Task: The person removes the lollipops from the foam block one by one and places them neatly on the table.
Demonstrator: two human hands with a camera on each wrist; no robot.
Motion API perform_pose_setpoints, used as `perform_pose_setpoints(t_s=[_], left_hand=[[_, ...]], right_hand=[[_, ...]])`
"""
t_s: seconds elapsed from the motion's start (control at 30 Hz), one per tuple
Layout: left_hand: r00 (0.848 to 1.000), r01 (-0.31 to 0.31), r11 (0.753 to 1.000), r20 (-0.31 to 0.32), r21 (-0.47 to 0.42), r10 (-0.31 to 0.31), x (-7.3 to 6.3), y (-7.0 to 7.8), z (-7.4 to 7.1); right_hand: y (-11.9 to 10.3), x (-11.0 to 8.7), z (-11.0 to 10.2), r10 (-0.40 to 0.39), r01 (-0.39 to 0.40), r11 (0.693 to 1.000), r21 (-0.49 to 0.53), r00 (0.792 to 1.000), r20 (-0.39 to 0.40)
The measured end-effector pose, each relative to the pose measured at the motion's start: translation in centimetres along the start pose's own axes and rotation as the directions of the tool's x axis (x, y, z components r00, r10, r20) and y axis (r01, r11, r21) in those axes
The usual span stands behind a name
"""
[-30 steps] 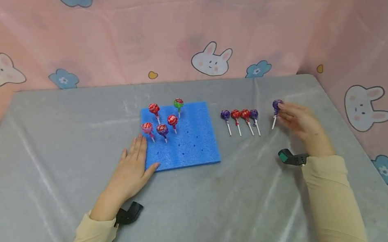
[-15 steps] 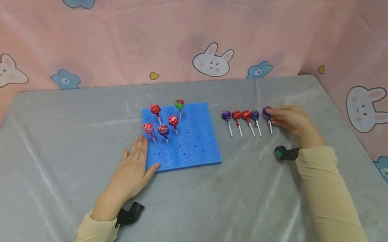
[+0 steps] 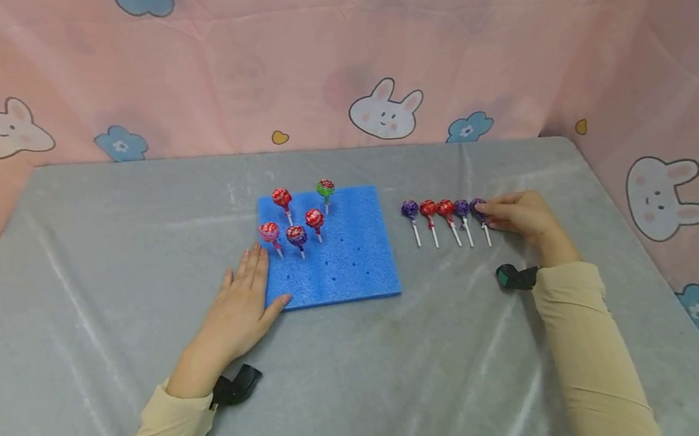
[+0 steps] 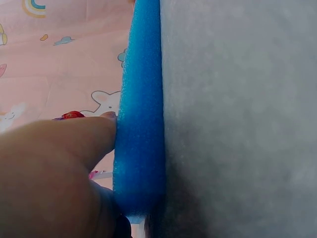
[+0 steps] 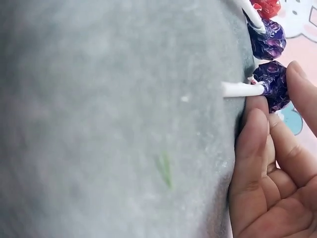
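At the right end of a row of lollipops, my right hand (image 3: 527, 215) holds a purple-wrapped lollipop (image 5: 275, 84) by its head, its white stick on the grey cloth. To its left lie another purple lollipop (image 3: 462, 208), two red ones (image 3: 446, 209) and a purple one (image 3: 409, 209), sticks towards me. My left hand (image 3: 236, 315) lies flat with straight fingers along the left edge of a blue foam board (image 3: 348, 248), thumb at its front edge. Several lollipops stand upright in the board: green (image 3: 325, 187), red (image 3: 281, 198), pink (image 3: 269, 232) and purple (image 3: 296, 236) among them.
Small dark holes dot the right and front of the foam board. Grey cloth (image 3: 408, 375) covers the table. Pink curtains (image 3: 248, 32) with rabbits and flowers hang behind and on the right. A black wrist device (image 3: 515, 277) sits beside the right sleeve.
My right hand has brought the purple lollipop leftward and down, from apart on the right to beside the row's end. The left hand stays put at the board; the view shifts slightly.
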State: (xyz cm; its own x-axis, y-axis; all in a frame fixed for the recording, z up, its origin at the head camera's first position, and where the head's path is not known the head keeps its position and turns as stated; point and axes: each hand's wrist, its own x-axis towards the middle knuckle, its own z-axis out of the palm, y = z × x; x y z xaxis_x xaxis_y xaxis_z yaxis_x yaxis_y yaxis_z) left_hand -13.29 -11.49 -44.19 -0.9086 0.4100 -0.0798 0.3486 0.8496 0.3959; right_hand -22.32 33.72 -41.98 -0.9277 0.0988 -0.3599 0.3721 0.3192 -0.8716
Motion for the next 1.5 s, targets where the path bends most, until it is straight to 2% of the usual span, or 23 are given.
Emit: perform_pose_setpoints(t_s=[0.2,0.57,0.93,1.17,1.3,1.5], left_hand=[[1.0,0.002,1.0,-0.004,-0.002,-0.002,-0.1,0.0,0.0],[1.0,0.003,1.0,-0.012,-0.001,-0.003,-0.1,0.1,-0.1],[1.0,0.02,1.0,0.004,0.009,-0.02,-0.1,-0.1,-0.1],[1.0,0.018,1.0,0.012,0.008,-0.018,0.0,-0.1,-0.1],[1.0,0.02,1.0,0.012,0.009,-0.021,0.0,-0.1,-0.1],[0.999,0.023,1.0,0.025,0.019,-0.023,0.0,-0.1,-0.2]], right_hand=[[-0.3,0.1,0.7,-0.041,0.036,0.992,-0.123,0.998,-0.04],[0.0,0.2,0.8,-0.053,0.031,0.972,-0.234,0.995,-0.086],[-0.1,-0.4,0.5,-0.079,0.06,0.971,-0.23,0.994,-0.073],[-1.8,-1.9,0.5,-0.1,0.056,0.957,-0.286,0.985,-0.142],[-3.9,-2.9,1.8,-0.14,0.102,0.963,-0.249,0.981,-0.138],[-6.0,-3.4,5.1,-0.212,0.203,0.968,-0.15,0.976,-0.044]])
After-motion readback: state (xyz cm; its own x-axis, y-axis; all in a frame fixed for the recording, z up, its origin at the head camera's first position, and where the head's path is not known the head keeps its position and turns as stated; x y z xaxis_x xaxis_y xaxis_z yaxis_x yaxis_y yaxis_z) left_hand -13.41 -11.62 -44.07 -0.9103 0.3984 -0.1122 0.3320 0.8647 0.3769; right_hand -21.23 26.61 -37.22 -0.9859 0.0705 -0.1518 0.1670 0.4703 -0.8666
